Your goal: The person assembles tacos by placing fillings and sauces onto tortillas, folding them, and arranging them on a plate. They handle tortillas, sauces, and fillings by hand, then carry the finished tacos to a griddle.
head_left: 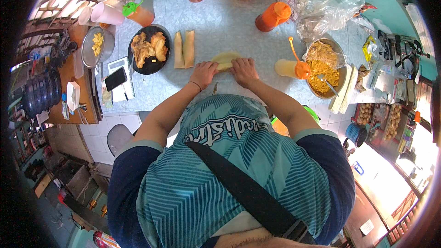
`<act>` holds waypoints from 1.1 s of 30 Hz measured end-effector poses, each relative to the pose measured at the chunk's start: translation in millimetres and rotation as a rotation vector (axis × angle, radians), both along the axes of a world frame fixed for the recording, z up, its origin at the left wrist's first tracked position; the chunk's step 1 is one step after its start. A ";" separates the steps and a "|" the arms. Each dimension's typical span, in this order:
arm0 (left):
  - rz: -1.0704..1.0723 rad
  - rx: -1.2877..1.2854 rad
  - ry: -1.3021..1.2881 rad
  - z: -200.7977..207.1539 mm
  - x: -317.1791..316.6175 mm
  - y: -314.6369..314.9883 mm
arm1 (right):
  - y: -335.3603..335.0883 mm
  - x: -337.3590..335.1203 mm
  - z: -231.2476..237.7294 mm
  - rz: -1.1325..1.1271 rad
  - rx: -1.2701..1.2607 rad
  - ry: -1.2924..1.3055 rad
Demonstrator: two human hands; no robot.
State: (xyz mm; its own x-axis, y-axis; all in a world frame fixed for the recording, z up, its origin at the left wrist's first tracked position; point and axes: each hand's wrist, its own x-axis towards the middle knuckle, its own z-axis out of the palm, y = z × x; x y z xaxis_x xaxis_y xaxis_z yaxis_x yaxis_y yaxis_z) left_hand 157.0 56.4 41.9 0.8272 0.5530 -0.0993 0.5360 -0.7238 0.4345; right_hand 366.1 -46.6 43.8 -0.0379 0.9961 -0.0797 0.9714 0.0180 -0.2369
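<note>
Together over the near middle of a grey table (206, 14), two bare hands work close to each other, a short gap between them. The left hand (205, 71) has its fingers curled down and clamped on the left end of a wrapper (226, 58), a thin, pale yellow round; the right hand (244, 70) grips the other end likewise. The wrapper lies on the tabletop straight in front of the person, its near part folded into a narrow roll between the hands, its far part spread flat. Just left of the left hand, two finished rolls (189, 49) lie side by side. Beyond them sits a black plate (149, 67) of browned fried pieces (143, 50), then a phone (115, 79) on a notebook (130, 82), and a metal bowl (92, 59) with yellow pieces at the far left. To the right of the right hand is a pale bottle (285, 68) with an orange cap, then a large bowl (323, 97) of yellow food, a spoon (330, 86) in it. Farther back are a red bottle (271, 18), a crumpled clear bag (321, 9) and, at left, a green-capped bottle (140, 16).
</note>
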 end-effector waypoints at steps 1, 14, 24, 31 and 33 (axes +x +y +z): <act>0.009 0.025 -0.008 0.4 -0.5 -0.6 | -3.7 -1.5 0.0 0.049 0.099 -0.072; 0.276 -0.224 -0.057 -4.1 0.8 -14.7 | -6.7 11.1 -21.1 0.251 0.184 -0.027; 0.209 -0.024 0.012 10.1 8.7 -12.2 | -4.1 28.2 -23.2 0.256 0.180 0.054; -0.105 0.134 -0.113 10.7 15.4 -16.6 | -27.5 39.8 -12.4 -0.283 0.353 0.317; -0.126 0.133 -0.113 8.1 25.5 -18.0 | -34.7 38.4 -13.5 -0.517 0.185 0.451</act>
